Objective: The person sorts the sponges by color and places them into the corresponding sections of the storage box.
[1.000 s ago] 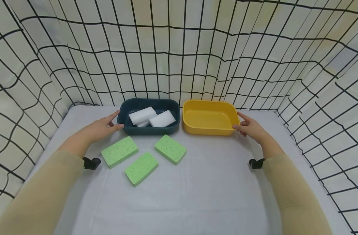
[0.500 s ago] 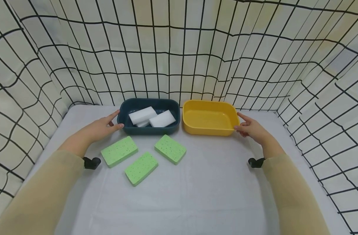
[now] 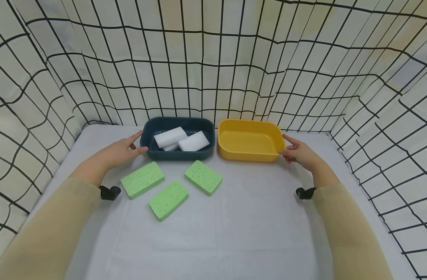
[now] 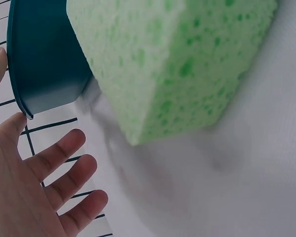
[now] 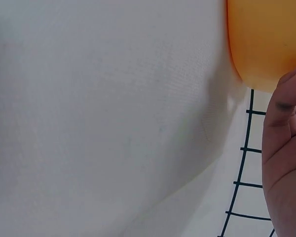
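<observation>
My left hand point(image 3: 117, 154), fingers apart, touches the teal tray point(image 3: 178, 156); my right hand point(image 3: 302, 155), thumb and forefinger apart, touches the yellow tray point(image 3: 248, 156) right of it. Both trays remain unmoved; placement seems settled.

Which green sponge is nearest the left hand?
The leftmost green sponge, just below the left hand in the head view. The middle sponge, nearest the person, and the right sponge lie farther off.

Head view, right of centre: since a second ago, the thumb point(image 3: 284, 152) of the right grip point(image 3: 301, 154) has shifted slightly rightward at the lower right corner of the yellow tray point(image 3: 248, 156)
</observation>
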### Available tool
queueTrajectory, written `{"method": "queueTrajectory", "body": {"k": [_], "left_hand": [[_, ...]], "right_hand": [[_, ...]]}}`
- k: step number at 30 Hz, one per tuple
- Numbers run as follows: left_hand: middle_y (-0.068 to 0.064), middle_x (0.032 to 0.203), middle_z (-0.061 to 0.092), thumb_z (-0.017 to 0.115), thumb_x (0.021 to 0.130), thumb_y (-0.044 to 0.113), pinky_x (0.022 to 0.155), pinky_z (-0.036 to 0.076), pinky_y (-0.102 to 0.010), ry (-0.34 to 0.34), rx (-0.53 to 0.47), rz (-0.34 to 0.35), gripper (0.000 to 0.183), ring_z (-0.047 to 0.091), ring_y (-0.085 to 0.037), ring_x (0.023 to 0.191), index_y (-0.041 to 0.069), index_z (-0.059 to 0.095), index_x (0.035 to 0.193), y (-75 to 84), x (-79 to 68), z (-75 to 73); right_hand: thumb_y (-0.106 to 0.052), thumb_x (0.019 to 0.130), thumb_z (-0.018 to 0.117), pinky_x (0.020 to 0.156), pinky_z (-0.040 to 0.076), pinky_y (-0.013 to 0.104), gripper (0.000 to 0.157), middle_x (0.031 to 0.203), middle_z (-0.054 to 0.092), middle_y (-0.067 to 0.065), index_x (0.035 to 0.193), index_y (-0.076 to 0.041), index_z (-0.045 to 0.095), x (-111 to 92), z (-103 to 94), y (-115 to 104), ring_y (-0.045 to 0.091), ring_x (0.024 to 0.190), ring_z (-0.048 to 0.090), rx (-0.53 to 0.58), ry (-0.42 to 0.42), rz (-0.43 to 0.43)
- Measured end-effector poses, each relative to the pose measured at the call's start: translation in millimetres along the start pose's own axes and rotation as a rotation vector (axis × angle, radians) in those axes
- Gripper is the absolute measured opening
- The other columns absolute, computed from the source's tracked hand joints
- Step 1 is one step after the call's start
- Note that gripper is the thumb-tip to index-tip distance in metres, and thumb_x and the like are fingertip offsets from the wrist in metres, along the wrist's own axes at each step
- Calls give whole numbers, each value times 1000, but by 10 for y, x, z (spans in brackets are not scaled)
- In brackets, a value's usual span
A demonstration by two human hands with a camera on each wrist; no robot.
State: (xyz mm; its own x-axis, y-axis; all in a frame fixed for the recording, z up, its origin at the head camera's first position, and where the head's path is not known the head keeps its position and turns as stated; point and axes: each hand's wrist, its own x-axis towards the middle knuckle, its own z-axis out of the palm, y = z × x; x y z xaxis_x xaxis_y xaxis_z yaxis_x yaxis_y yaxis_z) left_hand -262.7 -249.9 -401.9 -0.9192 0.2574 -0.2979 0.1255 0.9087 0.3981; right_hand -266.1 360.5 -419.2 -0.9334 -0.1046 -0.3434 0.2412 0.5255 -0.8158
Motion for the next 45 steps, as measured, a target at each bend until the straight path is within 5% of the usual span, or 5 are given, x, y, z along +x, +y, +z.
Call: {"method": "queueTrajectory", "body": {"k": [8,19,28,34,45], "left_hand": [[-31,144,37,41,98,65,101,28,-73,90,24,36,87,34,-55,131,20,1,161,-4,-78,-31],[-25,146,38,40,92,74,102,30,-72,143,59,99,91,34,-48,134,24,9,161,139,-321,-34],[-22,152,35,51,97,61,105,30,-68,136,95,170,77,32,-46,138,28,21,160,368,-641,135],[-16,147,47,52,95,62,104,36,-64,137,170,234,73,41,-43,134,29,32,157,535,-882,231],[-6,134,60,61,91,60,99,45,-55,98,219,345,66,55,-31,123,31,47,149,718,-1095,602]], "right_hand": [[-37,93,70,85,54,28,87,104,58,22,160,-35,13,-25,-23,-15,25,84,58,-7,-14,-6],[-40,92,70,79,53,27,88,98,58,20,160,-32,14,-72,-60,20,26,81,57,-38,-1,-8],[-38,94,69,78,53,27,87,100,57,25,160,-32,13,-56,-76,35,28,81,56,-26,-10,-19],[-39,93,70,78,53,27,88,100,58,23,160,-31,14,-48,-40,18,28,82,56,-23,-16,-19],[-39,93,70,77,53,27,88,102,58,22,160,-32,14,-46,17,-16,25,80,56,1,-17,-20]]}}
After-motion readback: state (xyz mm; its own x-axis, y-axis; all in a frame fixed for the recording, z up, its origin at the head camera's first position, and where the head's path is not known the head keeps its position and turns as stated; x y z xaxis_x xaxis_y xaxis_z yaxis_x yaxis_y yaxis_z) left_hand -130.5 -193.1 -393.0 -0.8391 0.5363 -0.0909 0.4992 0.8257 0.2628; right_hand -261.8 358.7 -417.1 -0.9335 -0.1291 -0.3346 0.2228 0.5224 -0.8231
